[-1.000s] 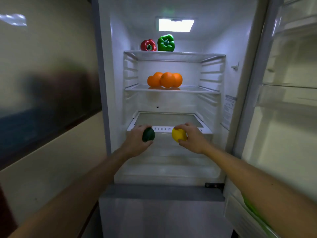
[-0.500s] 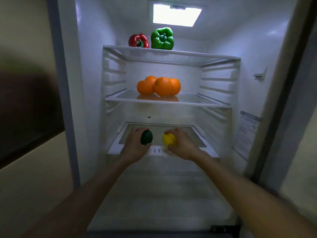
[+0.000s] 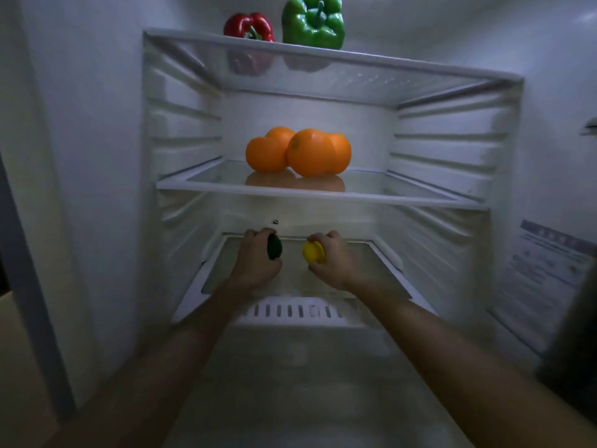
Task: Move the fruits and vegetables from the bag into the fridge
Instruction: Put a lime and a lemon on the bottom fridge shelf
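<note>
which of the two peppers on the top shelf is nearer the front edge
The green pepper. It stands right of the red pepper, which sits further back on the top shelf.

Oranges (image 3: 298, 151) on shelf (image 3: 403, 197) below peppers (image 3: 284, 25)

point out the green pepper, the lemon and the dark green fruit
green pepper (image 3: 312, 22): head view, front of its body
lemon (image 3: 311, 252): head view, yellow side showing in the right hand
dark green fruit (image 3: 274, 248): head view, side showing in the left hand
</note>
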